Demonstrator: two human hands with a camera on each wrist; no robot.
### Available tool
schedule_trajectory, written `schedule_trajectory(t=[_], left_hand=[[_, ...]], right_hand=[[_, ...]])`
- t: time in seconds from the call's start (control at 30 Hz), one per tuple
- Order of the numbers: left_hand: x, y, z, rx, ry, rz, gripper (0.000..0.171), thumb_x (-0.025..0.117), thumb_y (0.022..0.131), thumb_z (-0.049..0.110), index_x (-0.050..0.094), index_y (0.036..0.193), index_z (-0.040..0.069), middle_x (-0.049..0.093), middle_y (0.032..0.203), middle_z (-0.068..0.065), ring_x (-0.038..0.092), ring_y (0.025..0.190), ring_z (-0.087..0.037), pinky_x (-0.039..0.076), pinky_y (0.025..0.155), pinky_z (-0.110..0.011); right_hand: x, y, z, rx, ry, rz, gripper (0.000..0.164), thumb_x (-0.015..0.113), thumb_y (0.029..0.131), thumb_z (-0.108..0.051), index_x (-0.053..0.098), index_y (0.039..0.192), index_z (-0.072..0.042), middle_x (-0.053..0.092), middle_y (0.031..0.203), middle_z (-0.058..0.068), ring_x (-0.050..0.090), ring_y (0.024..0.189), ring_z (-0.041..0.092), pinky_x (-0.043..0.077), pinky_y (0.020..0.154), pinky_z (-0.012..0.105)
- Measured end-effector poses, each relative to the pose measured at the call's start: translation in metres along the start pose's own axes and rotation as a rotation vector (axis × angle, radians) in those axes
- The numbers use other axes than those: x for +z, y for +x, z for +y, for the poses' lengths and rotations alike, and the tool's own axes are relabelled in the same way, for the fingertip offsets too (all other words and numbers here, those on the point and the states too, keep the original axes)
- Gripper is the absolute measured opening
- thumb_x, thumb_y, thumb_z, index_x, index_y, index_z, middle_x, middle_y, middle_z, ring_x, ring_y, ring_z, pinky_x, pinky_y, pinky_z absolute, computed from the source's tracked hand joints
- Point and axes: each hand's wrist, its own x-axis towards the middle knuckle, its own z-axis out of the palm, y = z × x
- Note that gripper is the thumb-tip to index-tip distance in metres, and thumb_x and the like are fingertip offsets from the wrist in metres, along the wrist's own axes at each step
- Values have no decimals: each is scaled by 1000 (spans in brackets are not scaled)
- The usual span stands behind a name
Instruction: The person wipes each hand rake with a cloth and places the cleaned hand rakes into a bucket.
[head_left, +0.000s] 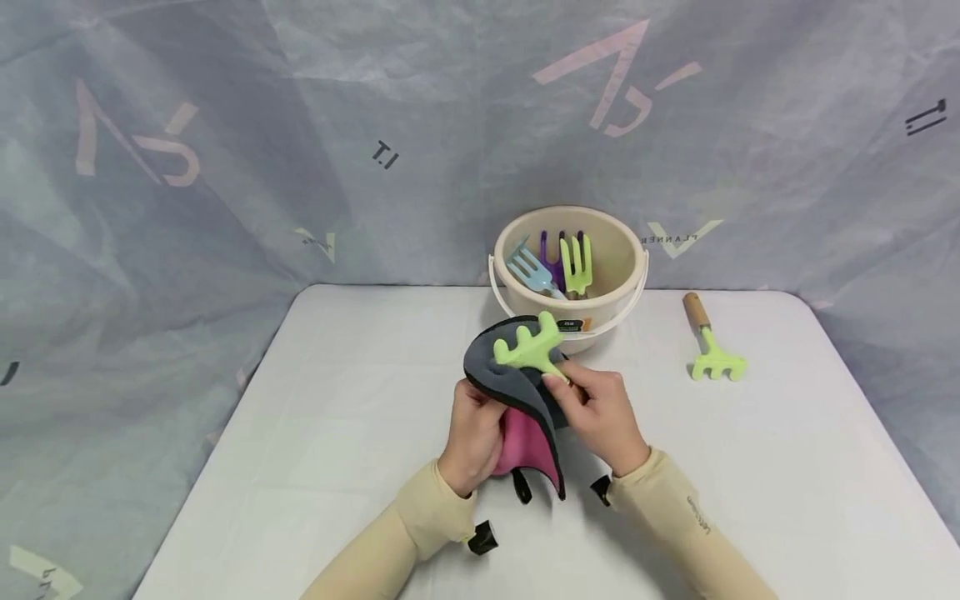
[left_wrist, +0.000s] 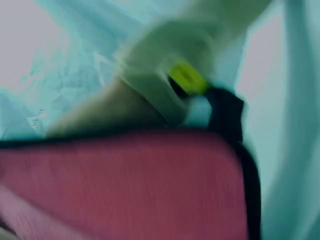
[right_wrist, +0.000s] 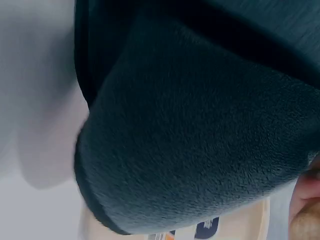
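In the head view my left hand (head_left: 472, 437) grips a cloth, grey on one face (head_left: 487, 358) and pink on the other, with black edging. My right hand (head_left: 603, 412) holds a green hand rake (head_left: 528, 348) near its neck, the tines lying over the grey face. Most of the rake's handle is hidden by the fingers. Pink fabric (left_wrist: 130, 185) fills the lower left wrist view, where a sleeved wrist (left_wrist: 170, 75) shows blurred behind it. In the right wrist view the grey fabric (right_wrist: 190, 130) covers most of the picture, with a fingertip (right_wrist: 307, 190) at the right edge.
Behind the hands stands a cream bucket (head_left: 525, 304) with a white handle. It holds a light blue fork (head_left: 531, 268), a purple tool (head_left: 553, 265) and a green fork (head_left: 577, 265). Another green rake (head_left: 717, 361) with a wooden handle lies on the white table (head_left: 337, 400) to the right.
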Motion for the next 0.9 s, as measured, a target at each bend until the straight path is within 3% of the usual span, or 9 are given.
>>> schedule_trajectory(t=[0.17, 0.3, 0.4, 0.47, 0.53, 0.67, 0.77, 0.9], left_hand=[[1, 4, 0, -3, -32, 144, 25, 55, 93, -5, 71, 104, 12, 71, 107, 3, 57, 113, -18, 52, 93, -21], [-3, 6, 0, 3, -46, 158, 22, 53, 97, 3, 67, 111, 13, 69, 112, 3, 57, 113, -16, 51, 92, -18], [-9, 10, 1, 20, -38, 144, 20, 53, 100, 12, 63, 117, 12, 67, 115, 2, 58, 111, -14, 53, 90, -18], [-13, 13, 2, 24, -7, 116, 22, 53, 101, 17, 61, 120, 12, 66, 115, 2, 59, 109, -13, 54, 88, -18], [-15, 14, 4, 21, 51, 58, 23, 50, 102, 18, 59, 122, 9, 66, 112, 2, 62, 102, -13, 55, 83, -20], [-16, 14, 4, 6, 240, -94, 23, 44, 104, 12, 55, 116, -4, 62, 92, 3, 61, 78, -10, 55, 67, -18], [-16, 14, 4, 34, 393, -199, 21, 43, 102, 4, 54, 109, -12, 57, 85, 0, 56, 76, -8, 50, 69, -16], [-15, 14, 4, 103, 531, -264, 21, 44, 101, 3, 55, 113, -11, 54, 84, -12, 51, 84, -11, 45, 78, -18]], right_hand=[[10, -4, -7, -40, -33, -71, 24, 67, 89, -9, 53, 70, -16, 35, 49, -6, 33, 46, 3, 26, 42, 16], [16, -6, -10, -83, -103, -188, 17, 63, 93, -15, 52, 80, -15, 39, 55, -6, 38, 49, 5, 32, 45, 18], [12, -6, -8, -113, -112, -238, 4, 60, 95, -16, 59, 92, -14, 53, 60, -7, 48, 53, 2, 42, 49, 20], [5, -4, -6, -75, -32, -232, 8, 56, 97, -13, 64, 100, -11, 63, 64, -3, 55, 54, 2, 49, 50, 22], [-4, -1, -6, 13, 130, -199, 17, 49, 101, -8, 64, 106, -5, 68, 68, 5, 60, 55, 7, 53, 49, 26], [-19, 6, -7, 236, 463, -192, 28, 36, 107, -13, 60, 101, 1, 62, 62, 11, 56, 44, 21, 48, 37, 36], [-23, 8, -7, 379, 599, -308, 34, 36, 108, -21, 57, 90, -1, 57, 54, 3, 51, 38, 20, 41, 31, 35], [-21, 8, -8, 478, 738, -456, 35, 43, 106, -21, 52, 78, -2, 49, 47, -6, 42, 36, 13, 29, 30, 32]])
